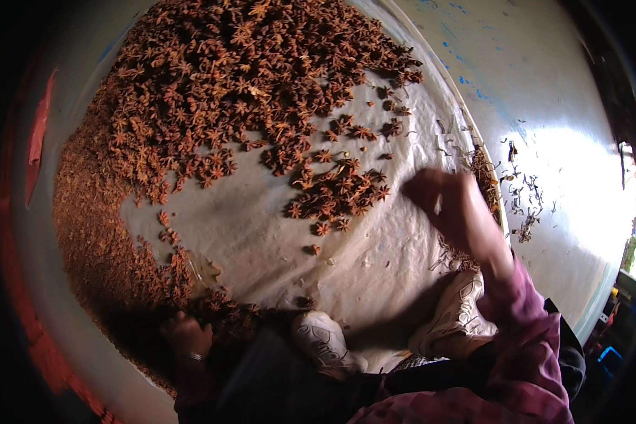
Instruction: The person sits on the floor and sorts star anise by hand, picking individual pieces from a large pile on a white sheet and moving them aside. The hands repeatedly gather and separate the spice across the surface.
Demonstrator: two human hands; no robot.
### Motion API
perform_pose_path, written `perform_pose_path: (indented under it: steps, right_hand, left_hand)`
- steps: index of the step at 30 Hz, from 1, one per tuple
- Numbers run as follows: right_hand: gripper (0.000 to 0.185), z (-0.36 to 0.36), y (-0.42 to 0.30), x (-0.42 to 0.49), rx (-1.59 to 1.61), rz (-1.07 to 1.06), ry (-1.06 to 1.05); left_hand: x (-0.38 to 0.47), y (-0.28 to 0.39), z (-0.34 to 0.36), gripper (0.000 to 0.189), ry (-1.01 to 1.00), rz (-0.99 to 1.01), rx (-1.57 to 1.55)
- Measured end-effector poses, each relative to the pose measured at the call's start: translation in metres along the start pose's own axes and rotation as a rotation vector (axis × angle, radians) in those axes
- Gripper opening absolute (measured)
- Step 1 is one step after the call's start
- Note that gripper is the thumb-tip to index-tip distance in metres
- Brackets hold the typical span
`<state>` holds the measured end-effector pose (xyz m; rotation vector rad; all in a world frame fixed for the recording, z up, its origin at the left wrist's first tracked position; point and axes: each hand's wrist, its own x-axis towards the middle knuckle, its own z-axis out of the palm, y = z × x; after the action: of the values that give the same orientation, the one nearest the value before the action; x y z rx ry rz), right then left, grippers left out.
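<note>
A large heap of dried star anise [233, 90] spreads over a pale plastic sheet [254, 217], densest at the far side and along the left. My left hand [188, 335], with a band at its wrist, rests at the heap's shaded near-left edge; shadow hides what its fingers do. Blurred by motion, my right hand [442, 199] hovers over the sheet's right part with its fingers bent inward. Whether it holds anything is unclear. Just left of it lies a small cluster of star anise [344, 193], and dark stem bits [458, 257] gather below it.
My two light-coloured shoes [323, 339] rest on the sheet's near side. Beyond its raised right edge, more dark bits [527, 193] are scattered over a smooth, shiny floor [567, 254]. A red strip [38, 138] lies on the floor at far left.
</note>
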<state>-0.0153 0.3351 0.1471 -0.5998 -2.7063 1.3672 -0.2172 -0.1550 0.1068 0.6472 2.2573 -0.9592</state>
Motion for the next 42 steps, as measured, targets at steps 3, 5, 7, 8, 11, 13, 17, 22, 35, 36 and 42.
perform_pose_path:
  steps: [3,5,7,8,11,13,17,22,35,36,42]
  right_hand:
    - [0.019,0.004,0.072,0.033,-0.432,-0.025,0.251]
    - [0.019,0.015,0.104,0.060,-0.536,-0.166,0.271]
    - [0.023,0.031,0.129,0.078,-0.854,-0.173,0.161]
    - [0.027,0.034,0.130,0.075,-0.862,-0.177,0.168]
    - [0.030,0.062,0.082,0.054,-0.621,-0.199,0.246]
    - [0.020,0.093,0.037,0.032,-0.436,-0.224,0.201]
    - [0.011,0.109,-0.018,-0.004,0.453,-0.093,0.266]
    - [0.009,0.050,0.021,-0.020,0.889,0.271,-0.029]
    - [0.037,0.014,0.148,-0.038,-0.779,0.424,0.131]
    - [0.025,0.005,0.141,-0.024,-0.731,0.264,0.327]
    - [0.057,-0.011,0.157,0.110,-0.615,0.276,0.418]
  left_hand:
    - [-0.008,0.003,-0.021,0.043,0.200,0.081,-0.122]
    - [0.001,0.049,-0.094,0.043,0.279,0.200,-0.301]
    - [0.003,0.078,-0.124,0.038,0.333,0.372,-0.622]
    - [0.013,0.086,-0.130,0.038,0.429,0.592,-0.701]
    - [0.019,0.134,-0.158,0.045,-0.088,0.631,-1.545]
    - [0.015,0.172,-0.172,0.052,-0.276,0.756,-1.904]
    - [0.010,0.208,-0.187,0.037,-0.436,0.770,-2.090]
    - [0.009,0.181,-0.190,0.023,-0.301,0.927,-1.852]
    - [0.042,0.096,-0.135,0.023,-0.353,0.726,-1.251]
    - [0.046,0.095,-0.127,0.024,-0.149,0.656,-1.008]
    - [0.041,0.115,-0.143,0.022,0.122,0.547,-0.867]
